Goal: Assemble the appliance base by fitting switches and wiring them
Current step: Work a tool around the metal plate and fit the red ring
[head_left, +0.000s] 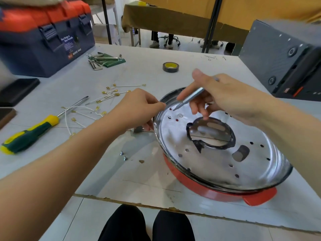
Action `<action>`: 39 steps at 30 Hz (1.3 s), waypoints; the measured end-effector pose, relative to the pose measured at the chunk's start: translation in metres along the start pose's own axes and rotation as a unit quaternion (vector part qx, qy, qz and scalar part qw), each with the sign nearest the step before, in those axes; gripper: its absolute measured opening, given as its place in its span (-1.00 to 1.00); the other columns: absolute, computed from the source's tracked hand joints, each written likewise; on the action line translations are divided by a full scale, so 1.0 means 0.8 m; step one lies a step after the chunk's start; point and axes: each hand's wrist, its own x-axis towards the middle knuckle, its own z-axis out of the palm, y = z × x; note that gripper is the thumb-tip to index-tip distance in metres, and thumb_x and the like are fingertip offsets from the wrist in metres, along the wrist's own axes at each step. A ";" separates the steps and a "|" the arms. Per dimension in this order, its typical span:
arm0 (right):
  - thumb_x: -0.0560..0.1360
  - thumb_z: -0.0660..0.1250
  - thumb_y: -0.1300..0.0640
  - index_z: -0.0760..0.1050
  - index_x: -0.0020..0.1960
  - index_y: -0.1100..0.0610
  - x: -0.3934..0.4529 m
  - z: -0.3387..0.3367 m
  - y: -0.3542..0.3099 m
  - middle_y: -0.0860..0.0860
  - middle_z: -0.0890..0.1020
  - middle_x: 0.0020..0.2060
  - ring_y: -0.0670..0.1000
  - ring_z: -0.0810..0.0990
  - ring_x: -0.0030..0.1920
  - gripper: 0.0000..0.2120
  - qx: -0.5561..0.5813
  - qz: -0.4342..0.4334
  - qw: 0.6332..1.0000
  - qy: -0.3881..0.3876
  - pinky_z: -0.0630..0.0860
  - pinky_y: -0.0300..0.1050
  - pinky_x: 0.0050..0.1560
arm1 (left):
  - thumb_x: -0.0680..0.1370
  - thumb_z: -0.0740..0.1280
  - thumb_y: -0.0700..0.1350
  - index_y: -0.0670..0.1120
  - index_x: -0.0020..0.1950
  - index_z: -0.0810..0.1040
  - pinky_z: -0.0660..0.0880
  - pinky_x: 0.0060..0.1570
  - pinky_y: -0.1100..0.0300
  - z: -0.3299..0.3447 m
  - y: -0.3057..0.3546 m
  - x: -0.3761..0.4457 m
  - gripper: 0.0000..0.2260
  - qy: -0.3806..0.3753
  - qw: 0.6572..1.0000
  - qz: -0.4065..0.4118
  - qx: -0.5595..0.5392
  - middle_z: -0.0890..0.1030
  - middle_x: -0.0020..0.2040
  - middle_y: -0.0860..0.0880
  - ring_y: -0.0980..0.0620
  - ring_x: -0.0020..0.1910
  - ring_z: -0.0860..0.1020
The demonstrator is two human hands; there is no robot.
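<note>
The round appliance base lies tilted on the table, a shiny metal plate with several holes inside a red shell. My left hand grips the plate's left rim, fingers curled over the edge. My right hand holds a slim silver screwdriver, its tip pointing down at small holes near the plate's far left edge. White wires with gold terminals lie loose on the table to the left. Two small screws sit just left of the base.
A green and yellow screwdriver lies at the left. A roll of black tape, a set of hex keys and a blue and orange toolbox stand further back. A grey metal case stands at the right.
</note>
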 end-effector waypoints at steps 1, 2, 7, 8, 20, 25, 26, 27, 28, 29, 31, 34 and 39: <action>0.60 0.06 -0.15 0.64 -0.09 0.15 0.008 0.003 0.000 0.02 0.60 -0.41 -0.08 0.51 -0.43 -0.51 0.002 0.002 1.000 0.006 0.51 -0.28 -0.38 | 0.51 0.33 -0.06 -0.18 -0.17 0.65 0.48 -0.53 0.31 0.002 0.000 0.001 -0.78 0.000 1.000 0.001 0.013 0.63 -0.39 -0.14 0.07 -0.55 0.57; 0.61 0.09 -0.09 0.64 -0.12 0.18 0.016 0.006 0.002 0.02 0.58 -0.44 -0.09 0.50 -0.44 -0.54 0.009 0.003 1.000 0.011 0.51 -0.29 -0.39 | 0.50 0.32 -0.08 -0.23 -0.17 0.63 0.45 -0.54 0.31 0.004 -0.001 0.002 -0.77 -0.001 1.000 0.000 0.024 0.58 -0.43 -0.14 0.08 -0.58 0.54; 0.61 0.15 0.11 0.59 -0.19 0.27 0.035 0.020 0.020 0.10 0.56 -0.49 -0.02 0.51 -0.48 -0.65 0.068 0.038 0.995 0.056 0.50 -0.26 -0.39 | 0.52 0.27 -0.16 -0.40 -0.18 0.49 0.25 -0.57 0.36 0.010 -0.007 0.004 -0.73 -0.004 1.000 -0.013 0.020 0.37 -0.53 -0.05 0.13 -0.69 0.40; 0.61 0.14 0.12 0.59 -0.19 0.28 0.036 0.020 0.023 0.11 0.55 -0.50 -0.02 0.51 -0.49 -0.64 0.077 0.047 0.994 0.063 0.48 -0.27 -0.40 | 0.52 0.27 -0.17 -0.40 -0.18 0.49 0.22 -0.60 0.38 0.010 -0.007 0.003 -0.73 -0.004 1.000 -0.012 0.019 0.35 -0.55 -0.03 0.13 -0.70 0.38; 0.62 0.12 0.11 0.59 -0.18 0.29 0.033 0.021 0.024 0.10 0.55 -0.50 0.00 0.50 -0.46 -0.62 0.097 0.053 0.992 0.063 0.48 -0.29 -0.42 | 0.53 0.27 -0.14 -0.37 -0.14 0.53 0.24 -0.56 0.35 0.012 -0.006 0.002 -0.73 0.002 0.999 -0.009 0.033 0.36 -0.46 -0.10 0.16 -0.66 0.30; 0.63 0.12 0.11 0.58 -0.18 0.29 0.031 0.022 0.019 0.11 0.55 -0.49 0.03 0.50 -0.43 -0.61 0.075 0.044 0.995 0.054 0.49 -0.28 -0.41 | 0.53 0.27 -0.14 -0.37 -0.14 0.53 0.26 -0.55 0.35 0.011 -0.002 0.000 -0.73 0.001 0.999 -0.012 0.030 0.36 -0.47 -0.08 0.12 -0.62 0.34; 0.63 0.12 0.11 0.58 -0.18 0.30 0.031 0.022 0.016 0.10 0.55 -0.50 0.03 0.49 -0.44 -0.61 0.058 0.036 0.997 0.047 0.49 -0.29 -0.41 | 0.53 0.27 -0.13 -0.37 -0.14 0.53 0.27 -0.49 0.30 0.011 -0.002 0.000 -0.73 0.003 0.999 -0.009 0.035 0.36 -0.44 -0.11 0.07 -0.56 0.33; 0.63 0.13 0.10 0.58 -0.18 0.30 0.031 0.022 0.011 0.09 0.54 -0.51 0.02 0.49 -0.46 -0.62 0.034 0.028 0.998 0.040 0.49 -0.30 -0.42 | 0.53 0.27 -0.13 -0.37 -0.13 0.53 0.26 -0.44 0.26 0.011 -0.001 0.000 -0.73 0.004 0.999 -0.007 0.038 0.37 -0.42 -0.12 0.05 -0.52 0.31; 0.62 0.15 0.10 0.58 -0.18 0.30 0.032 0.021 0.006 0.08 0.53 -0.52 0.00 0.48 -0.49 -0.63 0.005 0.021 0.999 0.032 0.48 -0.32 -0.43 | 0.53 0.27 -0.13 -0.36 -0.13 0.54 0.26 -0.43 0.24 0.011 -0.001 -0.001 -0.73 0.004 0.999 -0.007 0.038 0.38 -0.42 -0.12 0.04 -0.51 0.31; 0.61 0.17 0.10 0.58 -0.18 0.31 0.033 0.021 0.000 0.06 0.53 -0.54 -0.03 0.46 -0.52 -0.64 -0.025 0.016 0.999 0.025 0.47 -0.33 -0.45 | 0.53 0.27 -0.13 -0.35 -0.14 0.55 0.26 -0.43 0.25 0.011 0.000 -0.001 -0.74 0.005 0.999 -0.008 0.037 0.39 -0.43 -0.11 0.05 -0.52 0.31; 0.58 0.24 0.12 0.57 -0.18 0.34 0.039 0.020 -0.012 0.05 0.53 -0.56 -0.07 0.42 -0.57 -0.68 -0.070 0.016 0.997 0.010 0.46 -0.32 -0.49 | 0.52 0.27 -0.13 -0.33 -0.15 0.56 0.26 -0.45 0.25 0.011 0.001 -0.001 -0.75 0.007 0.999 -0.010 0.038 0.39 -0.45 -0.09 0.05 -0.54 0.31; 0.53 0.33 0.19 0.55 -0.17 0.39 0.046 0.019 -0.027 0.13 0.59 -0.50 -0.05 0.48 -0.58 -0.76 -0.117 0.027 0.993 -0.003 0.47 -0.26 -0.52 | 0.53 0.27 -0.16 -0.32 -0.19 0.55 0.23 -0.55 0.34 0.012 0.001 -0.001 -0.77 0.007 0.999 -0.014 0.030 0.37 -0.55 -0.02 0.10 -0.64 0.33; 0.51 0.35 0.20 0.54 -0.20 0.33 0.058 0.023 -0.054 0.09 0.60 -0.54 -0.08 0.51 -0.60 -0.80 -0.275 0.048 0.960 -0.038 0.52 -0.24 -0.51 | 0.54 0.26 -0.18 -0.38 -0.17 0.52 0.18 -0.67 0.42 0.012 0.001 -0.001 -0.76 0.007 1.000 -0.014 0.022 0.34 -0.60 0.00 0.14 -0.74 0.32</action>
